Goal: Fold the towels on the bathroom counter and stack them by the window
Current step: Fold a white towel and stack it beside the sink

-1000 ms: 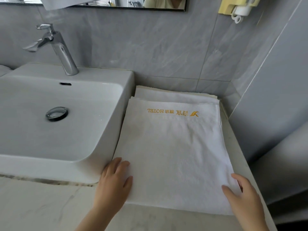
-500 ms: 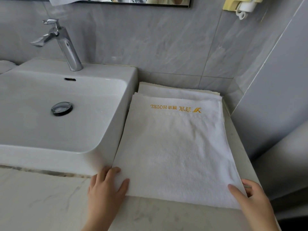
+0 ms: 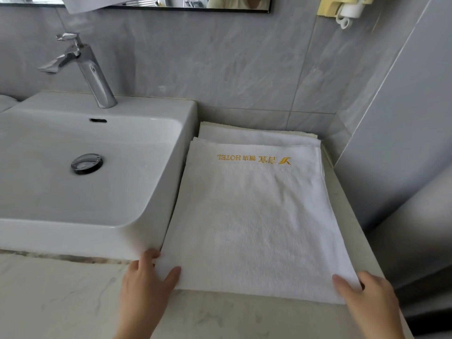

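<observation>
While L hand (image 3: 146, 277) & R hand (image 3: 367, 294) each pinched a near corner of the top towel (image 3: 252, 216), on the counter (image 3: 220, 314) by the sink (image 3: 97, 236), an uneven lift could've dragged the stack (image 3: 256, 135) beneath askew.

Grey marbled wall tiles (image 3: 220, 57); mirror (image 3: 171, 1) strip above; white basin (image 3: 146, 133), chrome tap (image 3: 90, 69) left; pale veined table (image 3: 61, 302).

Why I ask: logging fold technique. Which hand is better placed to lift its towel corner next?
Left, probably: the left hand pinches the towel corner between thumb and fingers; the right hand has an unclear hold.
</observation>
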Available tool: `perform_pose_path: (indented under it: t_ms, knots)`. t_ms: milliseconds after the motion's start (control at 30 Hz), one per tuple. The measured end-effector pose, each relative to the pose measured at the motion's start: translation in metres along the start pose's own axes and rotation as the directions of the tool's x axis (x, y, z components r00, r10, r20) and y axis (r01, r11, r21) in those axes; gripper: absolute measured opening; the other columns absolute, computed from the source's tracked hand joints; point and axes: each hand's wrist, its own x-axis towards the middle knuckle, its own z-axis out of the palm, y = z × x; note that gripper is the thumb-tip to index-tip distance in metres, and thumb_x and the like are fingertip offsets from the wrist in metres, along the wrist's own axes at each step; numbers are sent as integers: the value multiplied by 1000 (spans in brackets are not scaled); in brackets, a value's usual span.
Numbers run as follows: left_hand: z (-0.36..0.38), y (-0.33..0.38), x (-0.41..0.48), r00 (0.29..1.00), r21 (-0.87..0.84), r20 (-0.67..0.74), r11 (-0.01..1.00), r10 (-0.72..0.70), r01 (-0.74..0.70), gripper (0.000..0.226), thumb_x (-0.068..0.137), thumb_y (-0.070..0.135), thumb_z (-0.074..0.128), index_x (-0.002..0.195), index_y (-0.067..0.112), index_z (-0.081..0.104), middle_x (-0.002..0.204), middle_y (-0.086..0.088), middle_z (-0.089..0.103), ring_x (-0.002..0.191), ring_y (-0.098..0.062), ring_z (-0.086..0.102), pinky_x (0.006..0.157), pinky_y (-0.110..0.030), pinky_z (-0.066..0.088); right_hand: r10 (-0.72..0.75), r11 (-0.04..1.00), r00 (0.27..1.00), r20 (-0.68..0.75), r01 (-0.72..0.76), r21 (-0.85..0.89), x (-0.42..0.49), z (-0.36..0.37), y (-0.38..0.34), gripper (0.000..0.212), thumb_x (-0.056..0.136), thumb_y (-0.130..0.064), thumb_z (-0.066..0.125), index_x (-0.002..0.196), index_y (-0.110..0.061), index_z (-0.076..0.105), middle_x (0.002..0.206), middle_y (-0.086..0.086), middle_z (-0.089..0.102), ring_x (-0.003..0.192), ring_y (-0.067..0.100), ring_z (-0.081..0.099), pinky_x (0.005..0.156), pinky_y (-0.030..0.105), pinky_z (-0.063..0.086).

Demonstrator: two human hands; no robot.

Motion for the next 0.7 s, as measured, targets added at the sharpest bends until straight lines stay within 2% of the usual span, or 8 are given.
perform_pose_path:
  t_ms: [67,167,300,367,433,533,600,700]
  knots:
    - [1,3,0,1000,-37,15,999,-18,18,54,76,27,75,122,13,50,113,-13,55,106,-31,50,82,-36,38,-11,1000,1000,-8,10,-29,-1,1,1,31,72,-18,77,57,-8,51,80,17,52,75,33,49,66,35,36]
    - [-1,7,2,997,-53,68,998,-21,24,51,80,21,72,124,9,49,114,-14,61,107,-33,55,74,-32,35,-46,999,998,49,46,8,1,-6,-1,21,77,-15,73,73,-5,55,74,11,56,67,27,50,56,31,32]
    - [-6,7,5,988,-108,126,989,-91,105,43,82,15,68,121,10,52,103,-11,63,91,-29,55,72,-32,36,-41,997,996,81,36,64,2,-14,-4,15,79,-5,66,73,-4,53,72,10,56,63,20,48,54,26,32]
    - [-9,8,5,974,-140,186,978,-130,157,35,81,13,66,114,12,55,95,-9,63,86,-28,55,69,-32,38,-18,998,994,104,12,57,-2,-16,-5,14,78,-1,63,70,-3,51,70,11,54,62,22,46,55,28,31]
    - [-16,10,3,953,-149,264,970,-150,194,28,70,20,64,95,8,59,84,-9,63,78,-26,55,63,-31,39,-3,999,992,130,-2,35,-5,-17,-4,19,77,0,62,65,-3,47,64,10,49,59,22,42,55,30,30]
    - [-24,13,0,943,-139,302,973,-137,186,39,50,29,51,79,6,63,71,-8,61,68,-24,54,61,-30,39,28,999,987,158,-31,17,-7,-20,-3,21,77,-3,61,66,-4,43,63,9,45,59,22,41,56,31,28]
    - [-27,16,0,957,-151,260,973,-131,174,29,64,34,59,85,14,63,79,-5,64,76,-23,57,63,-31,40,24,999,987,159,-30,32,-7,-22,-4,17,78,-8,64,79,-5,48,75,9,52,66,22,47,57,32,31]
    - [-24,15,4,976,-133,201,985,-79,107,17,84,20,65,99,18,59,85,-3,64,83,-25,58,66,-31,38,-5,998,987,161,-4,55,-6,-20,-4,30,81,-14,68,100,-17,44,93,5,55,81,23,50,69,31,33]
